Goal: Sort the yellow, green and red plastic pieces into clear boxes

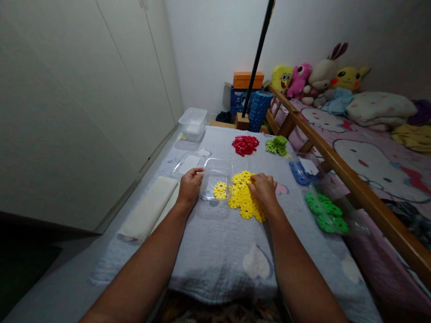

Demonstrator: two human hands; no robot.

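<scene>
My left hand (191,186) grips the left wall of a clear plastic box (215,167), which stands uncovered on the cloth. A few yellow snowflake discs (220,190) lie inside it at the right. Beside the box spreads a pile of yellow snowflake discs (245,197). Over the right side of this pile is my right hand (264,190), its fingers curled in a pinch on a yellow snowflake disc; the palm hides part of the pile. Left of the box, a clear lid (186,164) lies close to my left fingertips.
Red pieces (245,145) and light green pieces (276,145) are heaped at the back. Clear containers with blue pieces (302,174) and green discs (325,213) line the right edge by the wooden bed rail (313,123). A folded cream cloth (150,206) and stacked clear boxes (193,120) are on the left.
</scene>
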